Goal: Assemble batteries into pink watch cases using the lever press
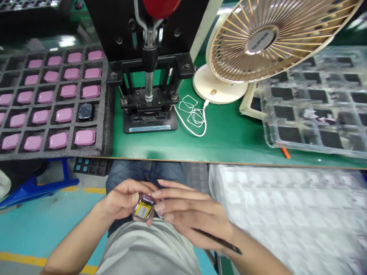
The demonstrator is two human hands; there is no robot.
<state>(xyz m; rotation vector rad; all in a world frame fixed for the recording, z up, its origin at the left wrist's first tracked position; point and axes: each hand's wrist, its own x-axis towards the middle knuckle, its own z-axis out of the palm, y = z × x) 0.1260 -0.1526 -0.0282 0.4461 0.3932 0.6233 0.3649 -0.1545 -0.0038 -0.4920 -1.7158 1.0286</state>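
Over the lap, my left hand grips a small purple watch case whose open side faces up, showing a yellow-edged battery inside. Against the right edge of the case, my right hand has its fingertips pressed together, with a small purple piece partly visible at them. A thin black tool sticks out from under the right palm toward the wrist; its tip is hidden.
A foam tray of purple cases and one dark watch stands left on the green table. Beyond the hands are a black press, a fan and clear trays. White plastic trays lie at right.
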